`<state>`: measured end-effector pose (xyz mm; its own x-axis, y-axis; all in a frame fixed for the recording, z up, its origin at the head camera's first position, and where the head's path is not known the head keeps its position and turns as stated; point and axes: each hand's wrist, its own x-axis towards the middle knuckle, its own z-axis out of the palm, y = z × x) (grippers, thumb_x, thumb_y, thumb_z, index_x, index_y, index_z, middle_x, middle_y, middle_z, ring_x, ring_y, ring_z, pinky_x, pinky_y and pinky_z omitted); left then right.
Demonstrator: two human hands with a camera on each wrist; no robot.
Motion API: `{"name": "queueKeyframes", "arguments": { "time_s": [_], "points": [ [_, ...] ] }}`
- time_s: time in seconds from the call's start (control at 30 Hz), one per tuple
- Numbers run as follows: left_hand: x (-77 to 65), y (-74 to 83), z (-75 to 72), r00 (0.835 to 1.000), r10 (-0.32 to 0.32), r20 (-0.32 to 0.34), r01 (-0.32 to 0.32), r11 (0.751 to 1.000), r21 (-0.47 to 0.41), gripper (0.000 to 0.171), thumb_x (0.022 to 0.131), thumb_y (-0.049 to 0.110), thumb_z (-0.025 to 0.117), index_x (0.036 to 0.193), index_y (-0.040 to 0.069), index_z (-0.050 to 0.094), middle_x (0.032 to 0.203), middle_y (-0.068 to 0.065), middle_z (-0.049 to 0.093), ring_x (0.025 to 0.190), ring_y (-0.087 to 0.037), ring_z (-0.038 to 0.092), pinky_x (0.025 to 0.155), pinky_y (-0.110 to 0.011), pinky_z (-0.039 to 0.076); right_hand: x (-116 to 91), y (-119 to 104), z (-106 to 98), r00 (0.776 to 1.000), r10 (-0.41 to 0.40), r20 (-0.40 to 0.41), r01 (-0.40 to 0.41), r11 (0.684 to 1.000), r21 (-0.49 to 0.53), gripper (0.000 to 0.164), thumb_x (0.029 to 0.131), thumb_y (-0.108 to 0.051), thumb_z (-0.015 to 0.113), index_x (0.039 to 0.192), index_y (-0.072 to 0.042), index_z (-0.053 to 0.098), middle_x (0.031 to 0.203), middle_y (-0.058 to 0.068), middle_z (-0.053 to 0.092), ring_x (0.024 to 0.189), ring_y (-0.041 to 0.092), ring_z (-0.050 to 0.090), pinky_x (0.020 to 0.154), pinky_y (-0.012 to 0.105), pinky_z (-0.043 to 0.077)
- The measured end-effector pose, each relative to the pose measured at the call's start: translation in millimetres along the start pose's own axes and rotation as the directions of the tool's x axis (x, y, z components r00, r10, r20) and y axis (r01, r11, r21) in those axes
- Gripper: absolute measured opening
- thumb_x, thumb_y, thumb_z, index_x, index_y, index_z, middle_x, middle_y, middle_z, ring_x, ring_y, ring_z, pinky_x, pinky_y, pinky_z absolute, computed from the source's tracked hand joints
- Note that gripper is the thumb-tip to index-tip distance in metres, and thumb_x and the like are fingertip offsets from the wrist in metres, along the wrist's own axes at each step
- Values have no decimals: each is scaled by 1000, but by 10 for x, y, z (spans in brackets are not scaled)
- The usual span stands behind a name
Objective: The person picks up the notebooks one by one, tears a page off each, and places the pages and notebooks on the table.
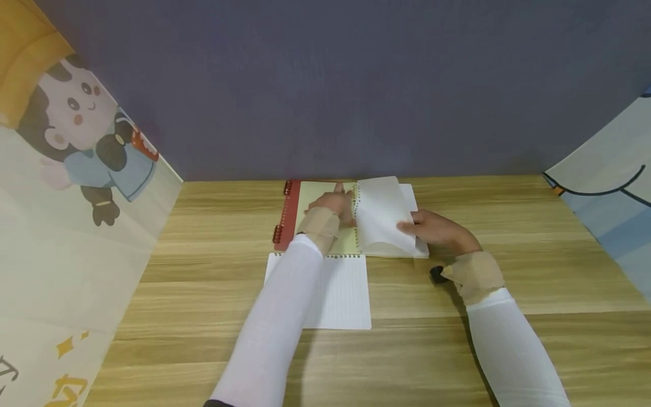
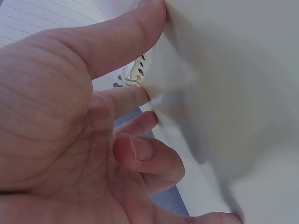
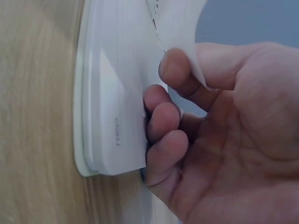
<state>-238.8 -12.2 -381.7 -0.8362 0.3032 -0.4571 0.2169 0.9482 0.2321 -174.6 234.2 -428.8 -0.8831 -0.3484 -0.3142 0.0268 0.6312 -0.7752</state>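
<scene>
A loose-leaf binder with a red cover (image 1: 289, 220) lies spread on the table, its dark red rings (image 1: 277, 233) standing along the left. My left hand (image 1: 330, 206) rests on the pale yellow sheet (image 1: 307, 195), close to the row of holes; in the left wrist view its fingers are spread, with several tips touching a pale surface (image 2: 252, 93). White hole-punched paper (image 1: 381, 212) forms the right part. At that side my right hand (image 1: 437, 229) pinches a lifted white sheet (image 3: 180, 23) between thumb and finger. Below it, the page stack (image 3: 117, 116) shows small print near a corner.
A loose lined sheet (image 1: 341, 299) with punched holes along its top lies nearer me, partly under the left sleeve (image 1: 274, 322). The wooden table (image 1: 203, 294) meets a dark grey panel (image 1: 325, 90) at the back. A small black object (image 1: 437, 275) is beside the right wrist.
</scene>
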Motion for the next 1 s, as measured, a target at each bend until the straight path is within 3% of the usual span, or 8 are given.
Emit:
{"name": "queueKeyframes", "arguments": {
  "time_s": [0.1, 0.33, 0.5, 0.57, 0.77, 0.83, 0.93, 1.0],
  "points": [
    [7, -4, 3, 1000, 7, 10, -7, 1000, 17, 85, 83, 41, 62, 148, 30, 9, 151, 8, -4, 132, -32, 25, 87, -68, 25, -10, -3, 2, 1000, -8, 8, 8, 1000, -7, 41, 93, -44, 47, 79, -5, 44, 77, 8, 37, 72, 22, 36, 66, 36, 36],
    [-14, 3, 10, 1000, 26, -14, -26, 999, 23, 83, 83, 40, 62, 148, 27, 14, 150, 4, 3, 127, -34, 33, 84, -67, 29, -54, -1, -19, 1000, -14, 26, 17, 996, -85, 42, 92, -47, 46, 79, -7, 47, 91, 9, 44, 88, 23, 43, 73, 35, 36],
    [-24, -3, 8, 1000, 9, 8, -9, 1000, 7, 83, 84, 41, 61, 149, 29, 10, 152, 7, -5, 132, -35, 24, 88, -68, 24, -87, 50, -48, 999, -19, 49, 24, 996, -91, 44, 91, -48, 48, 76, -6, 50, 87, 16, 50, 73, 23, 45, 64, 33, 38],
    [-39, -6, 14, 1000, 8, 0, -8, 1000, -4, 84, 83, 41, 61, 148, 29, 10, 153, 8, -7, 134, -35, 21, 88, -68, 22, -81, 72, -53, 998, -20, 63, 24, 997, -69, 44, 91, -47, 48, 79, -5, 52, 77, 15, 49, 63, 23, 42, 61, 35, 39],
    [-9, -10, 26, 1000, 12, -4, -12, 1000, -5, 85, 83, 43, 62, 148, 31, 10, 152, 8, -10, 134, -34, 22, 89, -68, 22, -92, 91, -57, 998, 51, 43, -50, 999, -18, 49, 89, -52, 47, 81, -4, 51, 67, 8, 46, 61, 21, 42, 61, 36, 40],
    [20, -8, 28, 1000, 6, 1, -6, 1000, 14, 84, 83, 43, 61, 148, 32, 9, 152, 9, -10, 133, -34, 24, 88, -68, 23, -104, 78, -58, 995, 93, 22, -94, 996, 13, 53, 87, -57, 47, 86, -4, 52, 75, 8, 48, 69, 21, 45, 66, 35, 40],
    [39, -2, 33, 1000, 4, -7, -4, 999, 39, 84, 82, 44, 61, 148, 32, 10, 152, 9, -6, 131, -33, 27, 86, -68, 25, -110, 70, -62, 992, 125, -2, -124, 990, 66, 57, 84, -62, 48, 105, -9, 54, 101, 4, 55, 96, 20, 50, 82, 37, 39],
    [35, 5, 32, 1000, 6, -12, -5, 999, 48, 84, 82, 45, 61, 148, 33, 11, 152, 8, -4, 131, -34, 28, 86, -69, 26, -114, 61, -66, 993, 117, 5, -117, 989, 94, 59, 83, -62, 50, 121, -17, 51, 124, 2, 49, 118, 21, 42, 94, 41, 32]
  ]
}}
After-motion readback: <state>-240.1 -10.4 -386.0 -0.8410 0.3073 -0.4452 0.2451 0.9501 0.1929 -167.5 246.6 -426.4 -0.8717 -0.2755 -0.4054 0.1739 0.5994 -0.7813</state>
